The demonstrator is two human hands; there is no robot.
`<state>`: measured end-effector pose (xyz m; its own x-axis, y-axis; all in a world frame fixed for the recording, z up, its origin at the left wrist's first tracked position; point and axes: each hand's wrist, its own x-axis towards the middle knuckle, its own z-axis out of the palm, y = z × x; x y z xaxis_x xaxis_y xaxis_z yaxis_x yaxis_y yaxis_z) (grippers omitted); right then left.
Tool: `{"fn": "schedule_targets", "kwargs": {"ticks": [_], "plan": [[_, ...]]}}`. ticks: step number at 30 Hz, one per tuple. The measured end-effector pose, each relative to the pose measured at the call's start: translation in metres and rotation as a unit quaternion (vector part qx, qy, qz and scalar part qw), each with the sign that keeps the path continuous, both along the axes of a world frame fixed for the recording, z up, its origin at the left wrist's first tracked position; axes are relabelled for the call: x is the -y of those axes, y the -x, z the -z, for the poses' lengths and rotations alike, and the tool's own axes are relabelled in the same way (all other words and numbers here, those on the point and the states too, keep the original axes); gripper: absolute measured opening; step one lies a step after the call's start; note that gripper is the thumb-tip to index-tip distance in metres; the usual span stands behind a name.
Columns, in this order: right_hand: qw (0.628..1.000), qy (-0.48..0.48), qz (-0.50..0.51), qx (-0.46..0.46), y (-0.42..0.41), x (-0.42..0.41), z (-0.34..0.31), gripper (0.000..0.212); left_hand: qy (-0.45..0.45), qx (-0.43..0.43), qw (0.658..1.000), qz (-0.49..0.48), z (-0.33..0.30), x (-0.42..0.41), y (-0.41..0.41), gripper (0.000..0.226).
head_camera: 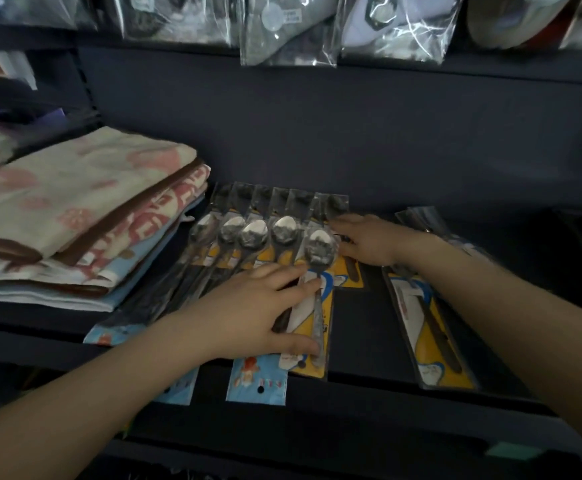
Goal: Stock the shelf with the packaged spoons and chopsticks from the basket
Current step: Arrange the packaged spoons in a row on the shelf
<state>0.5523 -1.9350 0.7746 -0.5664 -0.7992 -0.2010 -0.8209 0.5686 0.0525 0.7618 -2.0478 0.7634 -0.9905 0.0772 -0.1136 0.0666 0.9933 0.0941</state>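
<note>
Yellow-carded spoon packs (248,244) overlap mid-frame on the dark shelf (351,386); left hand (258,310) lies flat, fingers straight, on the frontmost, right hand (369,240) presses open-fingered behind it.

Under our hands we see spoon packs (284,251) in clear, glossy plastic over yellow printed card, the spoon bowls (318,247) polished metal that mirrors the light. The shelf (369,168) looks matt and dark. Left of our left hand (248,306), folded towels (74,209) show soft, napped cloth.
</note>
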Motion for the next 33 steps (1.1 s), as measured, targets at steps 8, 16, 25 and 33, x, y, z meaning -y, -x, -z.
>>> {"fn": "schedule_targets", "kwargs": {"ticks": [8, 16, 25, 33], "plan": [[0.998, -0.011, 0.037, -0.049, -0.002, 0.001, 0.008, 0.057, -0.018, -0.011, 1.0, -0.004, 0.001, -0.001, -0.006, 0.09], [0.996, 0.042, 0.039, -0.067, -0.006, 0.01, 0.003, 0.047, -0.031, -0.008, 0.999, -0.011, 0.001, -0.001, -0.007, 0.09], [0.973, 0.175, 0.024, 0.146, -0.018, 0.017, -0.006, 0.048, -0.016, -0.003, 1.0, -0.009, 0.007, 0.006, -0.013, 0.085], [0.967, 0.231, -0.028, 0.099, -0.026, -0.001, -0.003, 0.039, -0.039, -0.028, 0.999, -0.012, -0.003, 0.001, -0.017, 0.084]]}}
